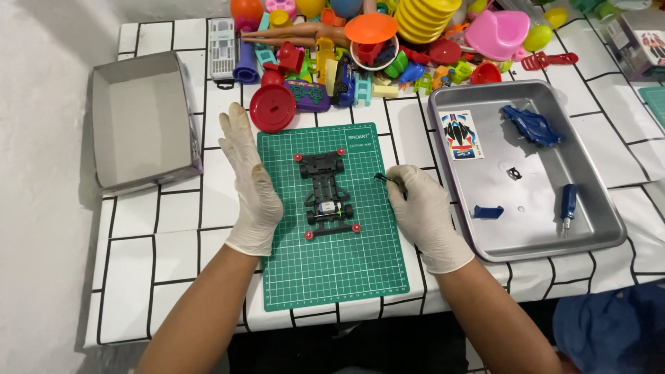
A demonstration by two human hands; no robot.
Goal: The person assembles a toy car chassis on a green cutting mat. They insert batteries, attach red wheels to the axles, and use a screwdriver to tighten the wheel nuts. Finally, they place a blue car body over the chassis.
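Pinching a small black part (380,178) in my right hand (424,216) at the toy car frame's (327,195) three o'clock; left hand (251,183) flat, released; fitting likely needs fine alignment.

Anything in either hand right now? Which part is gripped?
The right hand pinches a small dark part at its fingertips; which part of it is gripped cannot be told. The left hand is open, holding nothing, beside the toy car chassis.

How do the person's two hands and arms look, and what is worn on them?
Both the left hand and the right hand wear thin, off-white disposable gloves, slightly wrinkled, ending just past the wrists. The gloves are plain, with no markings. Above the cuffs the forearms are bare: no sleeves, watch or bracelet show in the view.
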